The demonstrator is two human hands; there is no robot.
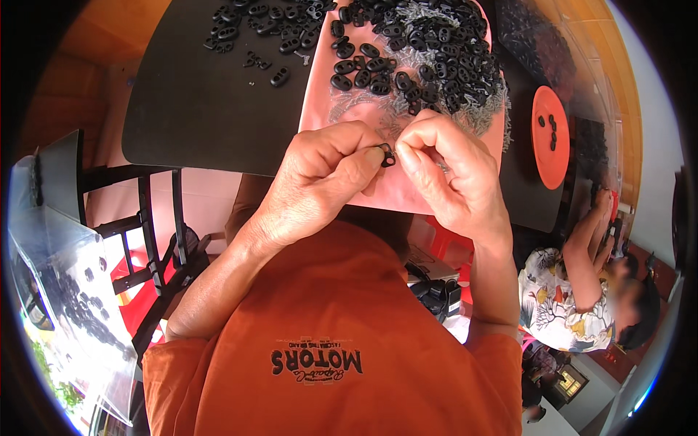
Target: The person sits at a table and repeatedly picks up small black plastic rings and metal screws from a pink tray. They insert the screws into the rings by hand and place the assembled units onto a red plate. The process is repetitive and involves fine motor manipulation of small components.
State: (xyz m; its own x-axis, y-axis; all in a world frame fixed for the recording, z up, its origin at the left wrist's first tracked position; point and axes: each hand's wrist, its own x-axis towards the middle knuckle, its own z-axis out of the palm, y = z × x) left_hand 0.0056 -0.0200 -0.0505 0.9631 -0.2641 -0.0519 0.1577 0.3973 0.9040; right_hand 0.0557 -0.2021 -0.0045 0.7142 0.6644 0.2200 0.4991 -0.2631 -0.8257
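Note:
My left hand [320,174] and my right hand [451,171] meet over the near edge of a pink sheet [327,87] on a black table [203,102]. Between their fingertips both pinch one small black plastic cord stopper [387,155]. Just beyond the hands lies a heap of several black stoppers [414,51] mixed with small grey metal springs [472,109] on the pink sheet.
More black stoppers [262,22] lie loose on the bare table at the back left. An orange lid [550,138] with a few stoppers sits at the right. A clear bag of black parts [73,305] hangs at lower left. Another person [582,291] sits at lower right.

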